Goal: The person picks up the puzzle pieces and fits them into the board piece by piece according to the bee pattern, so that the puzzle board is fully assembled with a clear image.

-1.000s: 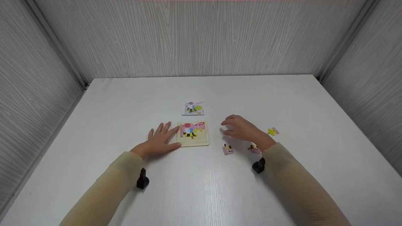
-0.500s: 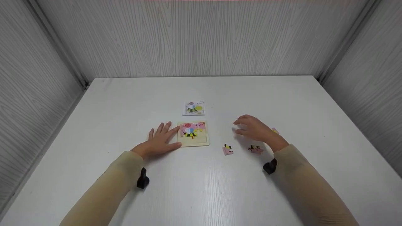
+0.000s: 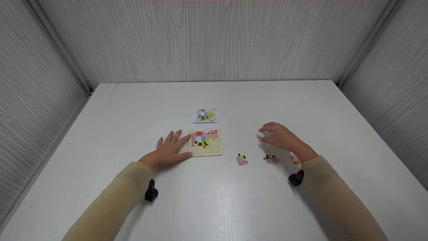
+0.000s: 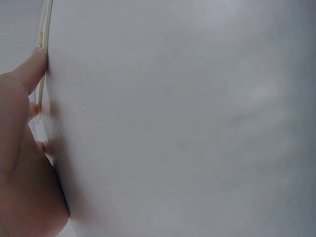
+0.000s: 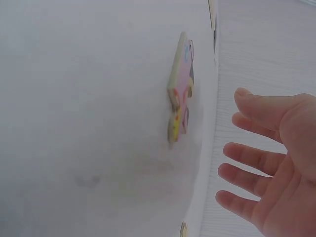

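Observation:
A wooden jigsaw puzzle board (image 3: 205, 152) lies in the middle of the table, its upper part filled with a pink picture with a bee. My left hand (image 3: 170, 151) lies spread at its left side, thumb and index finger touching the frame. In the left wrist view the thumb (image 4: 30, 69) rests at the board's edge (image 4: 46, 37). My right hand (image 3: 282, 138) hovers to the right, fingers loosely bent and holding nothing. Below it lie a puzzle piece (image 3: 271, 159) and another piece (image 3: 295, 158), partly hidden by the wrist. The right wrist view shows a piece (image 5: 180, 91) beside the hand.
A square picture card (image 3: 205, 115) with the bee design lies behind the board. One more puzzle piece (image 3: 242, 159) lies right of the board, towards the front. Pale wood-grain panels (image 3: 214, 40) enclose the white table (image 3: 187, 207) at the back and sides.
My right hand has moved right, away from the board. It uncovers the bee-striped piece and part of another, and now hides the yellow piece. My left hand has stayed put.

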`<action>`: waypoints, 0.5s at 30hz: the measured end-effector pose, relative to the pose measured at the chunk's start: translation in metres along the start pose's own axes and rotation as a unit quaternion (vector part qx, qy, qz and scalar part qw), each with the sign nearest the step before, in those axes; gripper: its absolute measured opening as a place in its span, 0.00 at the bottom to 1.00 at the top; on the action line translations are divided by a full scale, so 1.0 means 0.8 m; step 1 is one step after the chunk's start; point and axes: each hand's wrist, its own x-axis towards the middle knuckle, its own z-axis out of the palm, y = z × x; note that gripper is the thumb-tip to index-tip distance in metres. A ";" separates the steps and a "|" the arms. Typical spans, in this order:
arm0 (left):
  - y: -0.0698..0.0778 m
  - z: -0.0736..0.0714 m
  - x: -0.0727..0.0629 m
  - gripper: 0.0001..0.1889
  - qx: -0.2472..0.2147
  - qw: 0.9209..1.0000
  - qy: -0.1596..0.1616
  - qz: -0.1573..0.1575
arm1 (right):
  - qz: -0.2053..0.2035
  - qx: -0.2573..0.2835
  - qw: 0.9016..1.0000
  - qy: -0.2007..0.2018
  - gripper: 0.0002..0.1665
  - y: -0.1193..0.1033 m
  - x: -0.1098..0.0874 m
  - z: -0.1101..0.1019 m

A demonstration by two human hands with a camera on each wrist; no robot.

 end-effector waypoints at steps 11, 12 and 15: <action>-0.001 0.002 0.000 0.42 0.004 1.000 -0.003 -0.007 | 0.032 0.014 0.999 0.011 0.22 0.027 -0.017 -0.015; -0.001 0.002 0.001 0.42 0.004 1.000 -0.004 -0.008 | 0.037 0.016 0.999 0.011 0.22 0.031 -0.019 -0.017; -0.001 0.002 0.001 0.42 0.002 1.000 -0.006 -0.009 | 0.049 0.016 0.999 0.012 0.23 0.041 -0.027 -0.022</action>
